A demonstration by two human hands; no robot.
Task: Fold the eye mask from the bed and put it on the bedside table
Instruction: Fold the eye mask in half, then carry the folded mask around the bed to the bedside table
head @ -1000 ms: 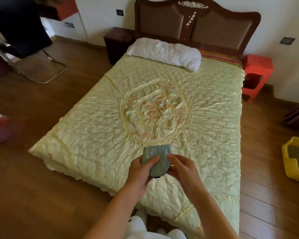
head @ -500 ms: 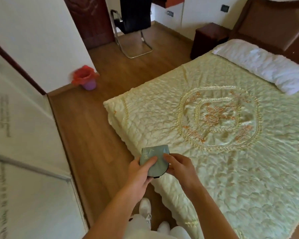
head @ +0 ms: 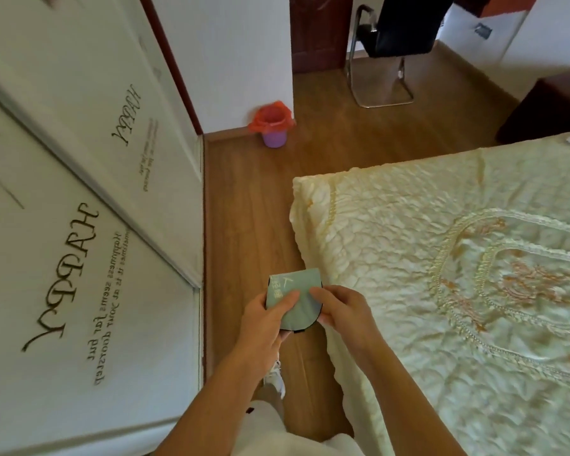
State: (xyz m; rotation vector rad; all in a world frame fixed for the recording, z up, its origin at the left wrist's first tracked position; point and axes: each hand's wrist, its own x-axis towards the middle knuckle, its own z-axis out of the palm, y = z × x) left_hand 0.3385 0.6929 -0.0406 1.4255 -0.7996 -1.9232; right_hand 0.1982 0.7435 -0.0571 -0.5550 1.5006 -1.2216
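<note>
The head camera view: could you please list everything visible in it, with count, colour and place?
eye mask: one, pale green with a dark edge, folded, held in both hands over the floor by the bed corner
bed: one, cream quilted cover with orange embroidery, right
bedside table: one, dark brown, upper right
chair: one, black seat on a chrome frame, top
bin: one, purple with a red liner, by the wall
wardrobe doors: white with dark lettering, left
floor: brown wood
shoe: one visible, white, below the hands
left hand: thumb on the mask
right hand: thumb on the mask
</note>
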